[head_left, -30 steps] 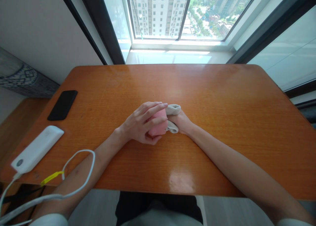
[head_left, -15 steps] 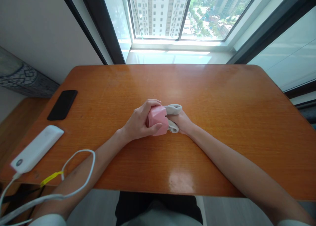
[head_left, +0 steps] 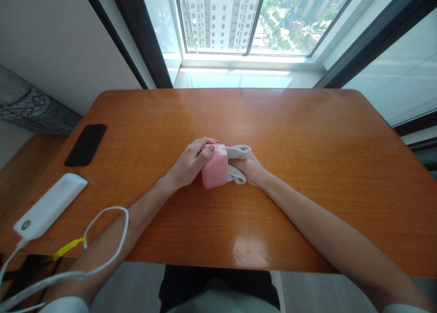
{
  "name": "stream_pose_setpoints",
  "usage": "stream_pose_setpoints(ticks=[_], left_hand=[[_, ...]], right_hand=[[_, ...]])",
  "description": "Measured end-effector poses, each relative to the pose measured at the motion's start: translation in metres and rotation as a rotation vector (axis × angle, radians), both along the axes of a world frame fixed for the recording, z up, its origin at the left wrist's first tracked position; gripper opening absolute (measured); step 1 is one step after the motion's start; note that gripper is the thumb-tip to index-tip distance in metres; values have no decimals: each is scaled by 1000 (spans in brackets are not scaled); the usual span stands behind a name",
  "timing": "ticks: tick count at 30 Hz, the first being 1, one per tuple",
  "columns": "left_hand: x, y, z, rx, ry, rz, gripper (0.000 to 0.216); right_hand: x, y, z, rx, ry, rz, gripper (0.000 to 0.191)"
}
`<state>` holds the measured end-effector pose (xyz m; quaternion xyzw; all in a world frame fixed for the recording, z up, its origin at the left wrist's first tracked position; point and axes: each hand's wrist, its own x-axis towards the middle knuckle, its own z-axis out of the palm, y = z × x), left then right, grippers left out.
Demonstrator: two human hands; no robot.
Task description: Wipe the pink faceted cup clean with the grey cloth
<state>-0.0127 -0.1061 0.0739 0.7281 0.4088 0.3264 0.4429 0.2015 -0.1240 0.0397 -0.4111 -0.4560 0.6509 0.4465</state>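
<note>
A pink, faceted, cup-like object (head_left: 215,168) is in the middle of the head view, just above the wooden table. My left hand (head_left: 191,161) grips it from the left, with the thumb lying across its upper side and the other fingers round the far side. A light grey cloth (head_left: 239,152) sticks out of its right end in two folds. Between these folds is my right hand (head_left: 251,168), holding the cloth against the pink object's right end. The right fingertips are hidden by the cloth and the pink object.
On the wooden table (head_left: 307,190), a black phone (head_left: 86,144) lies at the left. Nearer me is a white power bank (head_left: 51,207). Its white cable (head_left: 127,231) loops over my left forearm, with a yellow tie (head_left: 69,248) beside it. A window (head_left: 252,21) stands beyond the far edge.
The pink object has turned in my left hand and shifted slightly left. My left thumb has moved from its near side up to its top. The right hand stays almost in place.
</note>
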Motion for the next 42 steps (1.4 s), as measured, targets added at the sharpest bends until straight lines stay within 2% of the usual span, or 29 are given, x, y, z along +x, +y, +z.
stream_pose_setpoints(ticks=[8, 11, 14, 19, 32, 37, 42], left_hand=[[-1, 0, 7, -114, 92, -13, 64], [-3, 3, 2, -206, 77, 14, 66], [-5, 7, -9, -232, 61, 100, 65], [-3, 13, -22, -150, 1, 124, 57], [-1, 15, -27, -116, -9, 159, 56], [2, 12, -35, -98, -169, 185, 54], [5, 2, -30, 109, -223, 251, 41]], right_hand=[[0, -2, 3, 13, -32, 32, 20], [1, -3, 1, 43, -70, 60, 22], [2, -3, -2, 55, -103, 82, 22], [2, -2, -5, 62, -82, 92, 17], [2, -2, -4, 68, -92, 85, 19], [2, -2, -3, 63, -93, 80, 18], [2, -3, -3, 50, -93, 78, 18]])
